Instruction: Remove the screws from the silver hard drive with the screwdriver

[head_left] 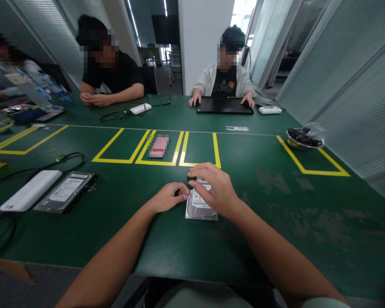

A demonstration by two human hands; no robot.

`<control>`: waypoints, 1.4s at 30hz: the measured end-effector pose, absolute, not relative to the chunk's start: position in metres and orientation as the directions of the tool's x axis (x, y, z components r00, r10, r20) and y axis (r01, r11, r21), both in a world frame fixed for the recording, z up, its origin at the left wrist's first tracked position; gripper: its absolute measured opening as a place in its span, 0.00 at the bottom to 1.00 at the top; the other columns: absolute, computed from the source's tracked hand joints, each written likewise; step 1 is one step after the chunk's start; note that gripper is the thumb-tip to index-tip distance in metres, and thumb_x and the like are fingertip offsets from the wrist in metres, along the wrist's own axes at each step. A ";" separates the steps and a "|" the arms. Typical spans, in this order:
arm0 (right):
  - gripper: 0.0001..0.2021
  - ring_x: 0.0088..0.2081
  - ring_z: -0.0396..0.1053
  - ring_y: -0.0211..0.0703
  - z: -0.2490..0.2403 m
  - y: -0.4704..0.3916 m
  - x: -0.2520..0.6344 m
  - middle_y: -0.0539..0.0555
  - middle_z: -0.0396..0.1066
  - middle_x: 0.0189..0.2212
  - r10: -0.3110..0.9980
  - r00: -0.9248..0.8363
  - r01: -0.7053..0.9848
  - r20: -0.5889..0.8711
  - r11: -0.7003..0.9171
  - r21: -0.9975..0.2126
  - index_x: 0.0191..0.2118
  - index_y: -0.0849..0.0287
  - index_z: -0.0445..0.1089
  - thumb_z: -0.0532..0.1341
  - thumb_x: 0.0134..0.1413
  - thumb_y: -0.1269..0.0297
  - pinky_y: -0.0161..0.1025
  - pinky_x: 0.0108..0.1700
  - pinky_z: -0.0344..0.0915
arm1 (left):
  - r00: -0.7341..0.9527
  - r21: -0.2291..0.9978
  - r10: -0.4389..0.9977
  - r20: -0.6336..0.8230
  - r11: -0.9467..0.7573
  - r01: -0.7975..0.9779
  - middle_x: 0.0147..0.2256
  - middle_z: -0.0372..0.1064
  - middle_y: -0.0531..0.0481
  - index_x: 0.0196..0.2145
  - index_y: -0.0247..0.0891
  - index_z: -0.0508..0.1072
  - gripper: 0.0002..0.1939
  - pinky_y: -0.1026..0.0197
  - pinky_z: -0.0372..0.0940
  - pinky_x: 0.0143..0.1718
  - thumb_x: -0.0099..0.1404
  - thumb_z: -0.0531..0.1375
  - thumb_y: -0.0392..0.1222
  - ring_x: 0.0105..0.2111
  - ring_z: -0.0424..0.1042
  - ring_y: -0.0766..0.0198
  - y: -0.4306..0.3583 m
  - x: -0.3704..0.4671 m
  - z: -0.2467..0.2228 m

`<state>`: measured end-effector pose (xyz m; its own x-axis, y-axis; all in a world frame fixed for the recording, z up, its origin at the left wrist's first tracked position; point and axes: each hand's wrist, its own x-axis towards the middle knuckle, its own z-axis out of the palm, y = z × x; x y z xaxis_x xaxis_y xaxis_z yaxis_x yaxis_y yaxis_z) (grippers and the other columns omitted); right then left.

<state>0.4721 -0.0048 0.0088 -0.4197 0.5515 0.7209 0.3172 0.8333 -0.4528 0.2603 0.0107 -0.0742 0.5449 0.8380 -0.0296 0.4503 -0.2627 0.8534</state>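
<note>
A silver hard drive (200, 209) with a white label lies flat on the green table in front of me. My left hand (172, 197) is at its left edge, thumb and fingers curled together in a pinch. Whatever may be between those fingertips is hidden. Over the drive's upper part arches my right hand (216, 188), covering some of the label. Its thumb and fingers are closed around a small dark round object (191, 182) above the drive's far left corner; its exact kind is not visible.
Left of me, a second hard drive (66, 190) lies beside a white power bank (32, 190) and a black cable. Yellow tape outlines (199, 164) mark the table, one around a pink phone-like object (159, 146). A filled bowl (304, 139) stands right. Several people sit opposite, one holding a black panel (224, 105).
</note>
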 end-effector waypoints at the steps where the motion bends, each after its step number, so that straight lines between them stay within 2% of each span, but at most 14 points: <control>1: 0.09 0.47 0.72 0.43 0.009 -0.005 0.472 0.58 0.74 0.43 0.545 -0.426 0.308 0.722 0.838 -0.451 0.46 0.59 0.71 0.58 0.61 0.71 0.44 0.49 0.70 | 0.544 0.854 0.839 -0.032 -0.259 0.451 0.29 0.67 0.54 0.34 0.34 0.71 0.06 0.63 0.59 0.33 0.63 0.59 0.40 0.30 0.64 0.66 0.011 0.260 -0.075; 5: 0.11 0.50 0.71 0.44 0.010 -0.005 0.471 0.59 0.74 0.46 0.520 -0.442 0.273 0.731 0.854 -0.442 0.48 0.60 0.71 0.58 0.61 0.72 0.46 0.52 0.69 | 0.528 0.841 0.849 -0.030 -0.264 0.472 0.28 0.67 0.54 0.33 0.34 0.71 0.06 0.64 0.58 0.32 0.63 0.59 0.41 0.29 0.64 0.66 0.011 0.260 -0.076; 11: 0.07 0.44 0.71 0.43 0.009 -0.005 0.472 0.57 0.72 0.40 0.562 -0.396 0.314 0.726 0.826 -0.468 0.44 0.58 0.72 0.61 0.60 0.68 0.43 0.45 0.71 | 0.539 0.843 0.842 -0.017 -0.278 0.461 0.28 0.66 0.54 0.33 0.35 0.71 0.06 0.64 0.58 0.33 0.63 0.59 0.40 0.30 0.64 0.66 0.010 0.261 -0.072; 18: 0.12 0.50 0.72 0.44 0.009 -0.005 0.472 0.57 0.75 0.46 0.529 -0.430 0.266 0.732 0.849 -0.457 0.48 0.57 0.71 0.57 0.61 0.73 0.49 0.52 0.68 | 0.530 0.848 0.847 -0.036 -0.255 0.465 0.28 0.66 0.54 0.32 0.35 0.71 0.05 0.64 0.58 0.32 0.63 0.59 0.40 0.29 0.64 0.66 0.010 0.261 -0.074; 22: 0.09 0.47 0.71 0.44 0.008 -0.005 0.471 0.59 0.72 0.44 0.560 -0.398 0.293 0.727 0.828 -0.478 0.45 0.59 0.72 0.61 0.59 0.70 0.45 0.48 0.70 | 0.538 0.845 0.843 -0.024 -0.270 0.461 0.28 0.66 0.54 0.33 0.35 0.71 0.06 0.64 0.59 0.33 0.63 0.59 0.40 0.30 0.64 0.66 0.010 0.260 -0.075; 25: 0.07 0.44 0.72 0.42 0.009 -0.005 0.472 0.57 0.72 0.41 0.574 -0.384 0.305 0.723 0.818 -0.487 0.43 0.59 0.73 0.60 0.60 0.70 0.43 0.46 0.71 | 0.538 0.850 0.843 -0.034 -0.259 0.458 0.29 0.67 0.54 0.33 0.35 0.71 0.06 0.64 0.60 0.33 0.63 0.59 0.41 0.30 0.64 0.66 0.010 0.261 -0.073; 32: 0.12 0.51 0.73 0.43 0.011 -0.004 0.472 0.58 0.76 0.47 0.552 -0.432 0.263 0.713 0.834 -0.486 0.47 0.58 0.72 0.55 0.61 0.72 0.48 0.53 0.70 | 0.536 0.854 0.843 -0.051 -0.241 0.460 0.28 0.67 0.53 0.32 0.34 0.71 0.08 0.63 0.60 0.33 0.63 0.59 0.43 0.29 0.64 0.65 0.010 0.261 -0.072; 42: 0.15 0.51 0.71 0.44 0.010 -0.004 0.473 0.59 0.74 0.48 0.527 -0.446 0.264 0.723 0.849 -0.457 0.50 0.59 0.72 0.55 0.61 0.74 0.49 0.52 0.70 | 0.538 0.850 0.842 -0.042 -0.253 0.462 0.29 0.67 0.53 0.33 0.34 0.71 0.08 0.63 0.60 0.33 0.63 0.59 0.42 0.30 0.65 0.65 0.010 0.261 -0.072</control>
<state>0.4732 -0.0041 0.0102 -0.4460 0.5275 0.7231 0.2637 0.8495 -0.4570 0.2613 0.0096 -0.0716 0.5380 0.8419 -0.0421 0.4622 -0.2529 0.8499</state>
